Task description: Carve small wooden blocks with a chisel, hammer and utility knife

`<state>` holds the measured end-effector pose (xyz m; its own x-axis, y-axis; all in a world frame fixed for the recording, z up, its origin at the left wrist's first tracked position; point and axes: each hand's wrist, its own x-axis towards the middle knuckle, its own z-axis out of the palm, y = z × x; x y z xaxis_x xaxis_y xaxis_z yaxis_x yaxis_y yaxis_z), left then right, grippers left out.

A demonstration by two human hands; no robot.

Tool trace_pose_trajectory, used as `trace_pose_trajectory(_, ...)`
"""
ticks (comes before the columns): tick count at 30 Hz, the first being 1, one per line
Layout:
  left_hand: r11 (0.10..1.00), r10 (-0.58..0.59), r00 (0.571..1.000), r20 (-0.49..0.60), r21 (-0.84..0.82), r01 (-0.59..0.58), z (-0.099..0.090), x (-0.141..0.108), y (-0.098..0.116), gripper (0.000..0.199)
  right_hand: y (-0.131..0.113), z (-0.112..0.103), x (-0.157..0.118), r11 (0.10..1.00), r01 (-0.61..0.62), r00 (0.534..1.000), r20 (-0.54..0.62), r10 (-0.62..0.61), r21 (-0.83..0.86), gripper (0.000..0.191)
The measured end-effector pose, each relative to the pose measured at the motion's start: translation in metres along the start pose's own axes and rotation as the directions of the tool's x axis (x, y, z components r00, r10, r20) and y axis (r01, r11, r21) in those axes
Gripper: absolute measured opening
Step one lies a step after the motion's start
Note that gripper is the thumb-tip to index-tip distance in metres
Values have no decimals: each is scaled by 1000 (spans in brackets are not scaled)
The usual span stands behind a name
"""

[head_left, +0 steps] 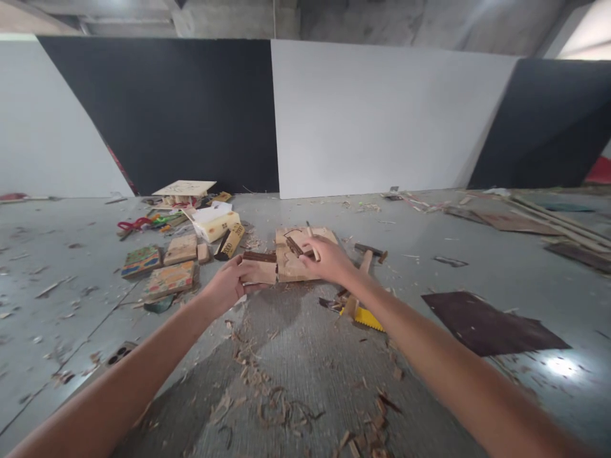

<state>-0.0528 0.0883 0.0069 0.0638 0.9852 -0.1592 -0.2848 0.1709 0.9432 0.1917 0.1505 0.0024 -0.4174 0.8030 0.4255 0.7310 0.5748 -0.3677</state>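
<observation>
My left hand [228,280] grips a small light wooden block [260,272], fingers wrapped around its left end. A dark brown strip [259,256] lies along the block's top edge. The block's right end meets a pale wooden board [298,273] on the floor. Over that board, my right hand [327,257] is closed around a slim pencil-like stick [310,230]. A short dark brown wood piece [293,247] is also at its fingertips. A hammer [366,262] lies just right of the board, partly behind my right forearm. Beside it is a yellow toothed tool [368,319].
Painted wooden blocks [169,280] and a yellow-and-white packet [217,222] lie to the left, with red-handled scissors [133,224] behind. A dark brown sheet [491,321] lies at right. Wood shavings [281,407] litter the floor. Black and white panels [382,121] stand across the back.
</observation>
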Motion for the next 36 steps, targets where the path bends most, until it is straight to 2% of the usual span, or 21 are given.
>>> trace_pose_trajectory(3, 1000, -7, 1000, 4, 6, 7, -1, 1, 0, 20, 6, -6, -11, 999, -36, 999, 3, 36, -40, 43)
trace_pose_trajectory(6, 1000, -2, 1000, -3, 9, 2, -4, 3, -3, 24, 21, -12, -25, 974, -122, 990, 45, 133, -191, 61)
trace_pose_trajectory(10, 997, 5, 999, 49, 83, -9, -5, 2, -4, 33, 55, -16, -41, 914, -258, 938, 147, 315, -312, 80)
trace_pose_trajectory(12, 990, -3, 995, 96, 138, -10, -4, -1, -2, 36, 75, -18, -45, 913, -260, 921, 205, 332, -313, 79)
trace_pose_trajectory(15, 977, -37, 984, 173, 211, -1, -1, -5, 0, 37, 98, -25, -44, 923, -225, 926, 227, 302, -311, 70)
trace_pose_trajectory(17, 968, -54, 982, 182, 251, 7, 0, -6, 0, 40, 106, -31, -42, 933, -195, 931, 242, 273, -303, 59)
trace_pose_trajectory(21, 950, -52, 990, 134, 313, 8, -1, -4, -1, 53, 104, -39, -39, 955, -129, 946, 256, 200, -268, 44)
trace_pose_trajectory(23, 941, -39, 992, 120, 339, -4, -3, -3, -2, 59, 99, -39, -40, 956, -138, 954, 223, 198, -260, 49)
trace_pose_trajectory(25, 932, -31, 992, 124, 362, -16, -5, -2, -2, 59, 96, -39, -44, 940, -200, 957, 152, 248, -275, 60)
trace_pose_trajectory(27, 919, -24, 990, 139, 394, -33, -6, -1, -2, 55, 98, -41, -50, 887, -332, 928, 58, 368, -321, 73)
trace_pose_trajectory(29, 901, -12, 987, 163, 430, -60, -6, 0, -3, 51, 105, -43, -56, 800, -491, 852, 3, 524, -345, 84)
trace_pose_trajectory(31, 879, 7, 985, 173, 468, -89, -5, 2, -3, 51, 114, -47, -60, 738, -590, 777, 19, 630, -327, 82)
trace_pose_trajectory(32, 864, 17, 984, 175, 492, -102, -5, 3, -3, 51, 118, -48, -62, 730, -611, 758, 41, 651, -306, 76)
trace_pose_trajectory(34, 807, 49, 981, 190, 571, -151, -4, 4, -2, 50, 125, -50, -63, 742, -620, 755, 64, 653, -257, 65)
trace_pose_trajectory(36, 688, 109, 963, 246, 681, -252, -3, 4, 0, 45, 129, -51, -65, 751, -627, 760, 51, 648, -206, 62)
